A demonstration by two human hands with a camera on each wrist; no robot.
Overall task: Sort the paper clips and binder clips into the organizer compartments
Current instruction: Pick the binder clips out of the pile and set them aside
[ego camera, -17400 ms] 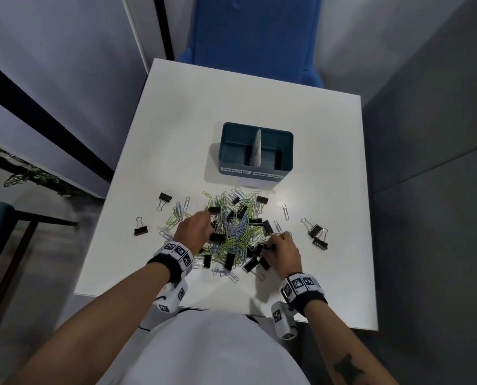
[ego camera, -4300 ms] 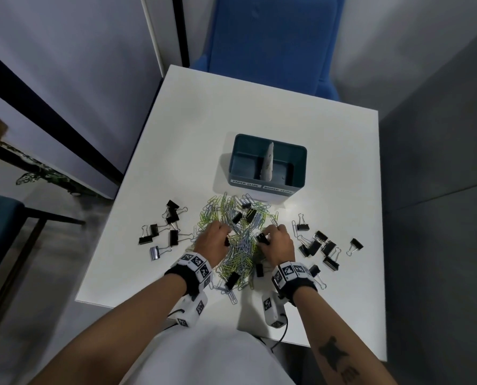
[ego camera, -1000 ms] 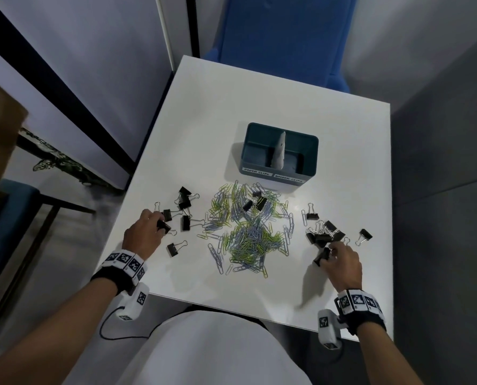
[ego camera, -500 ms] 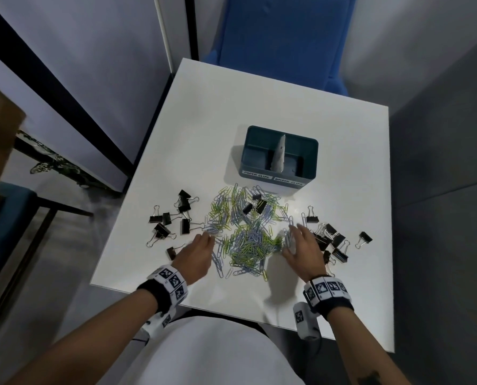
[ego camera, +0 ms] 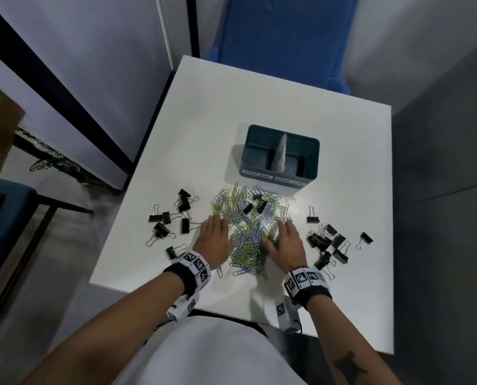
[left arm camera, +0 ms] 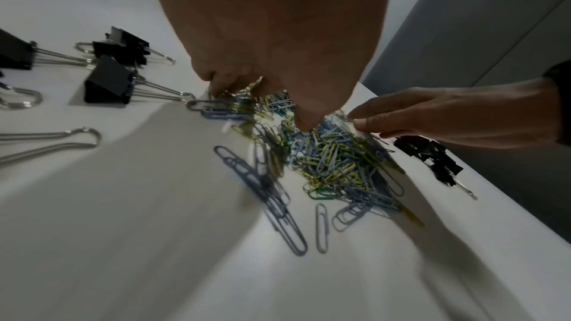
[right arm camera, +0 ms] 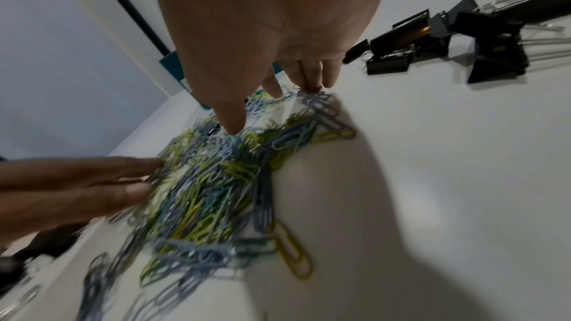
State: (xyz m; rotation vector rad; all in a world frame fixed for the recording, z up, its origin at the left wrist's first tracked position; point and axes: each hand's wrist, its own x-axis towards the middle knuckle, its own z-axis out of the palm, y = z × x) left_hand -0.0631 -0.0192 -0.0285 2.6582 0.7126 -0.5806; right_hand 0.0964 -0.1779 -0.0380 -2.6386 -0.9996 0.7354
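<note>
Near the left edge of the white tabletop lies a loose group of black binder clips, their wire handles splayed, well apart from the organizer. Just to their right, the left hand lies palm down with its fingers stretched forward and slightly bent at the tips, touching the left flank of the paper clip pile; it grips nothing. The pile, a tangle of blue, yellow-green and green clips, sits in the middle of the tabletop toward the near edge, with a few black binder clips lying on its far part. The right hand rests against the pile's right flank, fingers straight and spread, holding nothing. Toward the right edge is a second cluster of binder clips, bunched closer together, one lying apart nearer that edge. The teal organizer stands beyond the pile, toward the far edge, with a pale divider between its two compartments and two labels on its near wall.
</note>
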